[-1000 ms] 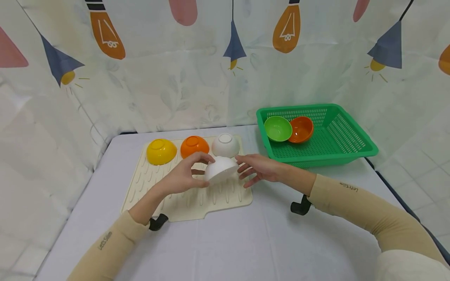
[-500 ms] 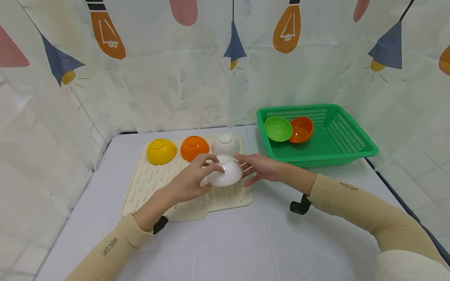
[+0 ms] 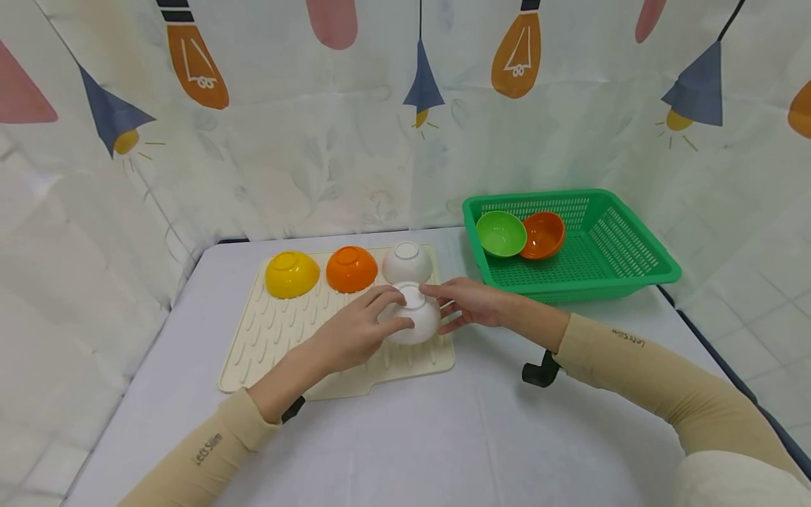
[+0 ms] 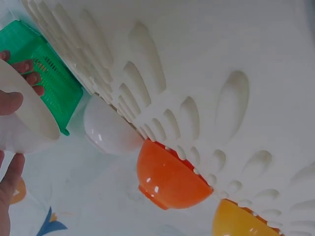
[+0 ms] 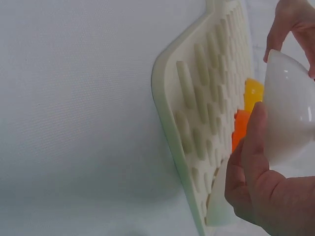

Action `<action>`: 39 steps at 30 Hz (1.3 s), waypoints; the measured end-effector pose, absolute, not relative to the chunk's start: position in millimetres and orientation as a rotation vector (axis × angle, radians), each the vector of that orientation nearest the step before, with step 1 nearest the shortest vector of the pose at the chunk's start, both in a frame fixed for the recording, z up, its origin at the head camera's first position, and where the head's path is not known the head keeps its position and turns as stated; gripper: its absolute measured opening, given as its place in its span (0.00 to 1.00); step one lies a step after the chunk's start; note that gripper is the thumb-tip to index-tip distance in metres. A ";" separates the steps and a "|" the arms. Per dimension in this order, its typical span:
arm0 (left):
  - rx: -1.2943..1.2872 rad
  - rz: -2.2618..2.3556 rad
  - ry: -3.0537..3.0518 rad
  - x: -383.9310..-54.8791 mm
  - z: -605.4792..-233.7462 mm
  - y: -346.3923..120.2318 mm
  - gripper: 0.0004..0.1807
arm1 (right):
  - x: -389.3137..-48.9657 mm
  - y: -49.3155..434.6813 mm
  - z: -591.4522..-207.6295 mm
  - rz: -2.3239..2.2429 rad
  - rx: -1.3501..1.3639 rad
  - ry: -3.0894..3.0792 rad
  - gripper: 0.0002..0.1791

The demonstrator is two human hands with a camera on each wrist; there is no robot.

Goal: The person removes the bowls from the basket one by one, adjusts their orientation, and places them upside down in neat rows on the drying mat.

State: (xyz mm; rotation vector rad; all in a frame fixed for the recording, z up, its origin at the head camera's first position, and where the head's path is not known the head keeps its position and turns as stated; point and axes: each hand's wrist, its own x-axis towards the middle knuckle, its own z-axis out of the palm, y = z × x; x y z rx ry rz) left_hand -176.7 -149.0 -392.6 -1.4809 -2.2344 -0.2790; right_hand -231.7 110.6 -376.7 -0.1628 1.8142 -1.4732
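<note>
A white bowl (image 3: 419, 332) is held base up above the cream drying mat (image 3: 266, 352). My left hand (image 3: 361, 327) pinches its left side, thumb and fingers spread over the outer wall. From the right, my right hand (image 3: 472, 301) holds the same bowl, one fingertip near the foot ring and the other fingers lower at the side. In the right wrist view, the right fingers (image 5: 255, 132) lie along the bowl's rim. Behind it, a second white bowl (image 3: 407, 262), an orange bowl (image 3: 351, 270) and a yellow bowl (image 3: 291, 276) stand upside down in a row on the mat.
A green plastic basket (image 3: 633, 282) stands at the back right, with a light green bowl (image 3: 502, 234) and a red-orange bowl (image 3: 543, 236) at its left end. A printed curtain (image 3: 355, 155) hangs behind the white-covered table (image 3: 405, 451).
The left hand has moved right and turned the white bowl from tilted to base up. The bowl has shifted slightly right and nearer the person. The right hand has hardly moved.
</note>
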 end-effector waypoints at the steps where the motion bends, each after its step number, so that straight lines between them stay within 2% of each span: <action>1: -1.483 -0.261 -2.234 -176.2 -392.5 -148.5 0.28 | -231.8 110.8 -376.7 -1.472 -0.163 1.816 0.27; 11: -1.477 -0.195 -2.259 -173.2 -394.1 -145.4 0.28 | -231.0 110.8 -379.1 -1.469 -0.162 1.854 0.23; 18: -1.459 -0.223 -2.293 -172.9 -397.8 -144.2 0.32 | -231.9 111.2 -380.6 -1.471 -0.166 1.878 0.23; 27: -1.295 -0.482 -2.473 -169.6 -400.9 -141.9 0.37 | -229.7 110.7 -379.8 -1.506 -0.148 1.912 0.30; 33: -1.144 -0.634 -2.630 -170.2 -405.2 -143.8 0.42 | -227.1 109.1 -379.0 -1.506 -0.196 1.948 0.28; 39: -1.131 -0.637 -2.662 -172.0 -406.9 -145.1 0.44 | -225.5 109.4 -380.3 -1.505 -0.301 2.004 0.26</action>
